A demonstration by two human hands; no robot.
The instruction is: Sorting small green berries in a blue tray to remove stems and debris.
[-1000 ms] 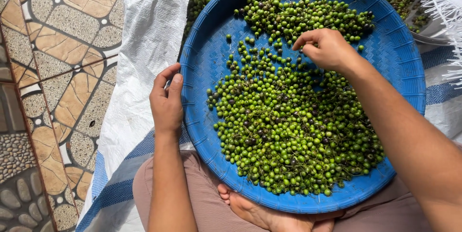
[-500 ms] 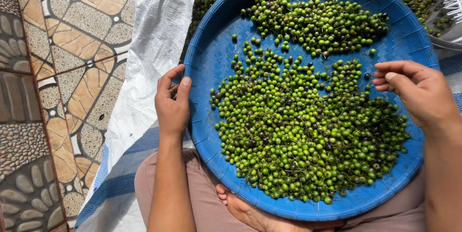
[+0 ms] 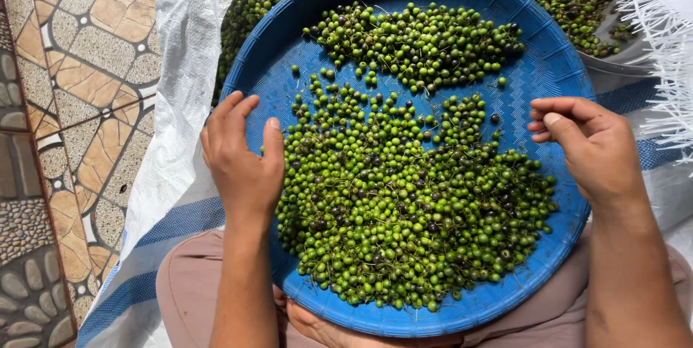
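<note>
Since before, right hand (image 3: 588, 146) has drifted outward, fingers pinched, contents unclear; left hand (image 3: 242, 157) grips blue tray (image 3: 534, 66); sorting green berries (image 3: 404, 218) next needs picking.

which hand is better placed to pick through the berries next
Probably the right hand: it hovers free over the green berries, fingers curled. The left hand grips the blue tray's rim.

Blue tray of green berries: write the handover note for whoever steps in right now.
Left hand: grips the left rim of the blue tray, thumb inside on the berries.
Right hand: over the right rim, fingers curled; whether it holds anything cannot be told.
Berries: a small heap at the tray's far side, the big heap near the lap.
More berries lie on the white sack and in the metal bowl beyond.
Done: the small heap stands apart. Left: the big heap.
</note>
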